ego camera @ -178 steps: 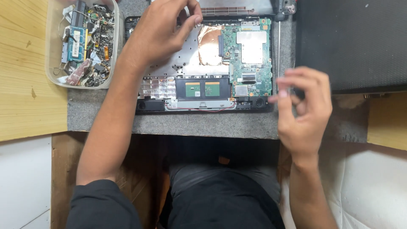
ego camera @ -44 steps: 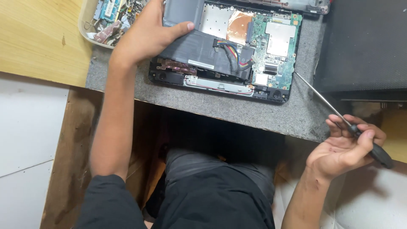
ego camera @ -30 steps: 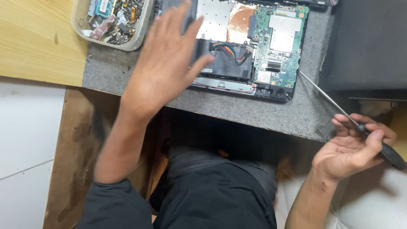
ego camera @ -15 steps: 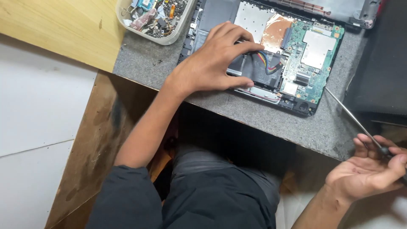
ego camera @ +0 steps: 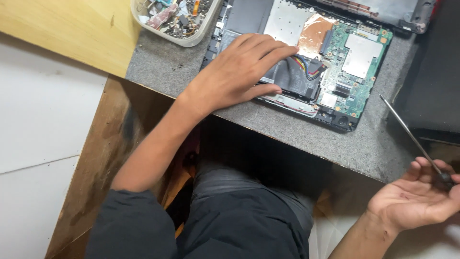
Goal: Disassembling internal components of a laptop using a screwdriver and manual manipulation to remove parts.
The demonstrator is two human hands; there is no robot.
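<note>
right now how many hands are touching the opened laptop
1. The left hand lies flat on the opened laptop with bare green circuit board. The right hand is off the desk, palm up, holding a long thin metal screwdriver.

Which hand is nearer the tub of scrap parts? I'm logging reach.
Left. The left hand rests on the opened laptop just beside the tub; the right hand is off the table's far corner.
</note>
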